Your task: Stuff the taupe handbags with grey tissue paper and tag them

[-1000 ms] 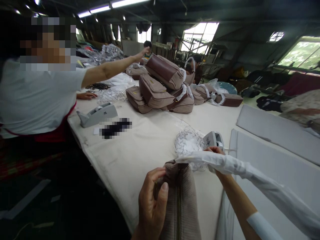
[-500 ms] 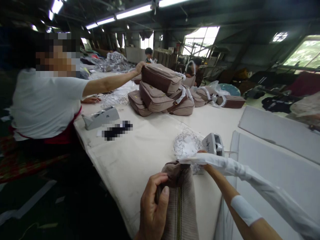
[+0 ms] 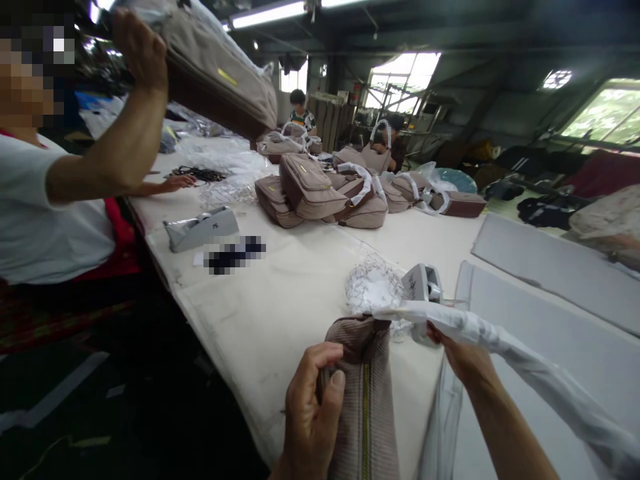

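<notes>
My left hand (image 3: 317, 400) is closed on the side of a taupe ribbed bag (image 3: 380, 413), thumb and fingers pinching its edge. A brass zipper (image 3: 366, 420) runs down the bag. From its top end, a strap wrapped in white film (image 3: 465, 323) arches off to the lower right. Behind that strap, my right hand (image 3: 463, 353) is at the grey tape dispenser (image 3: 424, 285). Its fingertips look pressed together, partly hidden by the strap; what they hold, if anything, does not show. A clear plastic bundle with dark line markings (image 3: 373, 287) lies left of the dispenser.
Several taupe bags (image 3: 310, 187) are piled on the white table (image 3: 280, 280). A second dispenser (image 3: 203, 229) stands at the left edge. Left of me, a co-worker's raised hand (image 3: 143, 53) grips a bag (image 3: 215, 73). Pale boards (image 3: 540, 360) lie at right.
The co-worker has lifted the top bag off the pile and swung it left and up. My right hand has shifted slightly right and back by the dispenser. My left hand keeps its hold.
</notes>
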`<action>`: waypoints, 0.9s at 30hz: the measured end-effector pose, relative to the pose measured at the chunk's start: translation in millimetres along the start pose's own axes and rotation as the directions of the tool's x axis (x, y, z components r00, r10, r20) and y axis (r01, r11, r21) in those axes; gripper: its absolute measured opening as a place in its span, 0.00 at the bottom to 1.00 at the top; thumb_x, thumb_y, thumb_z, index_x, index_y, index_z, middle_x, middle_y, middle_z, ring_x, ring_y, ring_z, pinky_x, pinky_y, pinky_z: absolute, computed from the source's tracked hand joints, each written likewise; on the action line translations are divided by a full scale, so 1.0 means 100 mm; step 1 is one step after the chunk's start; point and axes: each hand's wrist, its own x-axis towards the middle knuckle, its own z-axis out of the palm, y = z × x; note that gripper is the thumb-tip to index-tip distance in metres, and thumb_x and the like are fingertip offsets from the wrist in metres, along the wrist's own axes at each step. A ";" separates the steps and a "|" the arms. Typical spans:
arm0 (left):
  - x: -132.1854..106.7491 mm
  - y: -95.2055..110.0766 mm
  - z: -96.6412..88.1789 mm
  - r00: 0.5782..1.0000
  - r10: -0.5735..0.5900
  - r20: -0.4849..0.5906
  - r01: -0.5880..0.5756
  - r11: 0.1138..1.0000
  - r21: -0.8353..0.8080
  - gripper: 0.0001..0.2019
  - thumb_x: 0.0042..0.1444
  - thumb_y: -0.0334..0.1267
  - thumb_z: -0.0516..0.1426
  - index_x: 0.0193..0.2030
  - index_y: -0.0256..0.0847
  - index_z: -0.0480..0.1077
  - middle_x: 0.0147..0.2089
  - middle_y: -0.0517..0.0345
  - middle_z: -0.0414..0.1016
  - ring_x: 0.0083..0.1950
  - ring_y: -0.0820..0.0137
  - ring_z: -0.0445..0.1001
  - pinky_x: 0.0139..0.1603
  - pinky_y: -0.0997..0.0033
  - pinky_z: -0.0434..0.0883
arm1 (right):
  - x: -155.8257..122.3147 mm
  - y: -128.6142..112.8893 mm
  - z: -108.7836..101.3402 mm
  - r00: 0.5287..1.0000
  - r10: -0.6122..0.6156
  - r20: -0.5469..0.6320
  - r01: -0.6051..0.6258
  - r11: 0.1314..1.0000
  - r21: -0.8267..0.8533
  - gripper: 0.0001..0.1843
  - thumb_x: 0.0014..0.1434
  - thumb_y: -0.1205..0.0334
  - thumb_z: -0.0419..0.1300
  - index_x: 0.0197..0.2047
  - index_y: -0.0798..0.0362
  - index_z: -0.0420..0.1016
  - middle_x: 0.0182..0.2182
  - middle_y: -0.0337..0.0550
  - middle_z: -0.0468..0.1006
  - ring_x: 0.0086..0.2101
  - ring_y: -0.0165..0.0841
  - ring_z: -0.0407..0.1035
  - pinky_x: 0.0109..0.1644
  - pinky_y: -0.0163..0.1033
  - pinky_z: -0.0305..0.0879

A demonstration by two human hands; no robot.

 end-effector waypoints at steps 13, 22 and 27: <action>-0.17 0.15 0.04 0.961 -0.252 0.115 0.268 0.953 -0.144 0.09 0.57 0.43 0.57 0.32 0.40 0.71 0.28 0.60 0.70 0.30 0.75 0.67 0.31 0.78 0.65 | -0.51 -0.99 0.31 0.576 -0.638 0.511 0.815 0.503 -0.289 0.17 0.62 0.72 0.51 0.52 0.51 0.70 0.38 0.46 0.76 0.34 0.30 0.71 0.34 0.33 0.69; 0.08 0.04 -0.24 0.933 -0.321 0.164 0.346 0.926 -0.153 0.11 0.55 0.44 0.59 0.31 0.37 0.69 0.28 0.62 0.66 0.29 0.76 0.63 0.30 0.79 0.62 | -0.08 -0.99 0.36 0.264 -0.681 0.683 0.960 0.115 -0.256 0.17 0.64 0.73 0.47 0.52 0.52 0.69 0.39 0.46 0.74 0.40 0.31 0.68 0.43 0.35 0.66; 0.16 0.01 -0.26 0.935 -0.282 0.215 0.312 0.943 -0.117 0.11 0.54 0.44 0.59 0.30 0.37 0.69 0.26 0.63 0.63 0.28 0.77 0.60 0.30 0.79 0.60 | -0.15 -0.98 0.50 0.237 -0.727 0.645 0.967 0.115 -0.226 0.16 0.64 0.72 0.50 0.54 0.55 0.68 0.38 0.47 0.74 0.40 0.33 0.68 0.44 0.38 0.67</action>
